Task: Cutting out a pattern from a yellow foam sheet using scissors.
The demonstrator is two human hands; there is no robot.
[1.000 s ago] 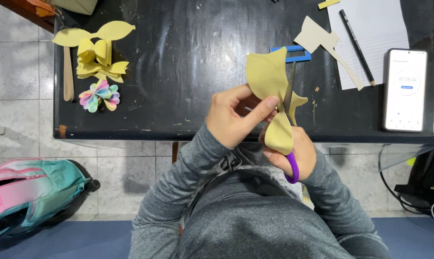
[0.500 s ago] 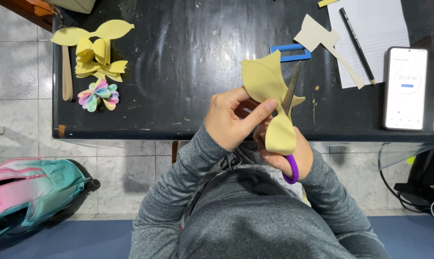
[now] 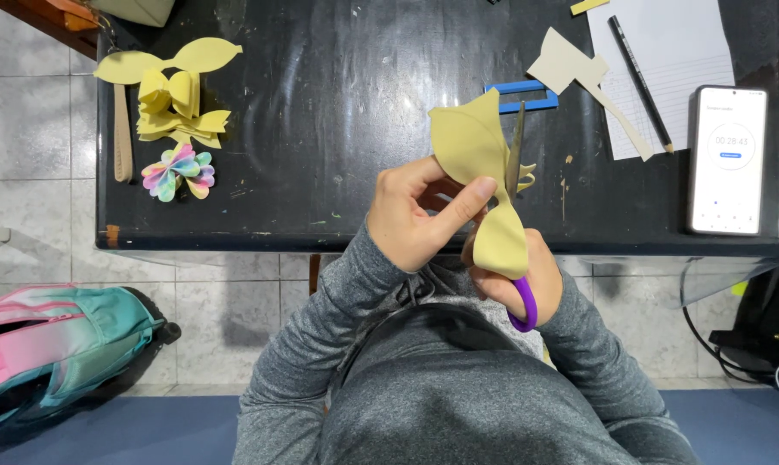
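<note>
My left hand (image 3: pixel 415 215) pinches the yellow foam cutout (image 3: pixel 480 172) above the surface's (image 3: pixel 321 112) edge — my right hand (image 3: pixel 527 280) has swung the purple-handled scissors' (image 3: pixel 517 155) blades nearly upright and closed, so the cut advances.

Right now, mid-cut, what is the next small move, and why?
Probably open the purple-handled scissors in the right hand and advance slightly: the blades look nearly closed along the yellow foam bow-shaped piece, which the left hand pinches at its waist.
</note>
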